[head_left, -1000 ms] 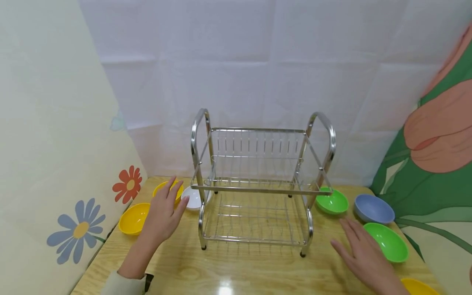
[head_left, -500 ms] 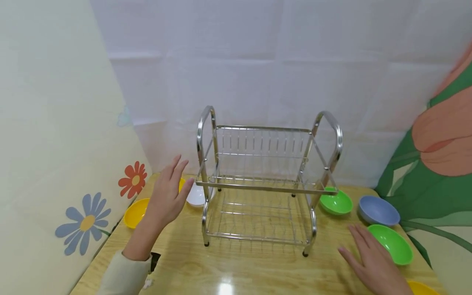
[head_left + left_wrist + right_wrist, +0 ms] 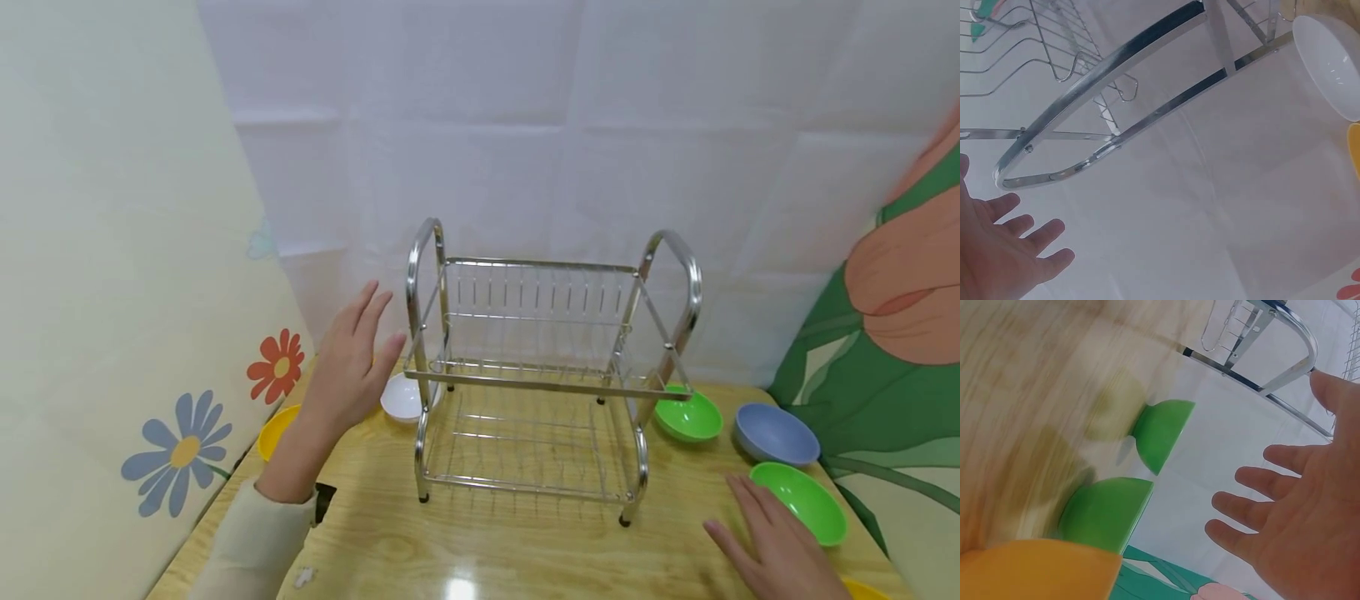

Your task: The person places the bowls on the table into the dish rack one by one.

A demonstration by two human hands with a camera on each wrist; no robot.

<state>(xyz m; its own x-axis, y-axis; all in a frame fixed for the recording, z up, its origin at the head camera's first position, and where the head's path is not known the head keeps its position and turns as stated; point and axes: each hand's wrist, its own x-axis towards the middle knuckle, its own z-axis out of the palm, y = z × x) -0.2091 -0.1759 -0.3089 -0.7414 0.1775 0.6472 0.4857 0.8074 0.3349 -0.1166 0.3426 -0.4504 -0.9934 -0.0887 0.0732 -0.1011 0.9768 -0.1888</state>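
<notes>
A two-tier metal dish rack (image 3: 525, 385) stands on the wooden table. My left hand (image 3: 348, 367), fingers spread and holding nothing, is raised just left of the rack's upper frame. In the left wrist view that hand (image 3: 1004, 250) is near the rack's curved handle (image 3: 1066, 112). My right hand (image 3: 780, 542) hovers at the lower right with straight fingers, beside a green bowl (image 3: 802, 502). The right wrist view shows the same hand (image 3: 1297, 506) empty, with two green bowls and a yellow bowl (image 3: 1041, 572) nearby.
Behind the left hand are a white bowl (image 3: 402, 398) and a partly hidden yellow bowl (image 3: 276, 432). Right of the rack sit another green bowl (image 3: 688, 415) and a blue bowl (image 3: 776, 433). A white cloth (image 3: 510, 125) hangs behind.
My left hand has risen and moved slightly right toward the rack's upper tier. My right hand has shifted a little right and down. The view has moved slightly; bowls and rack stay put.
</notes>
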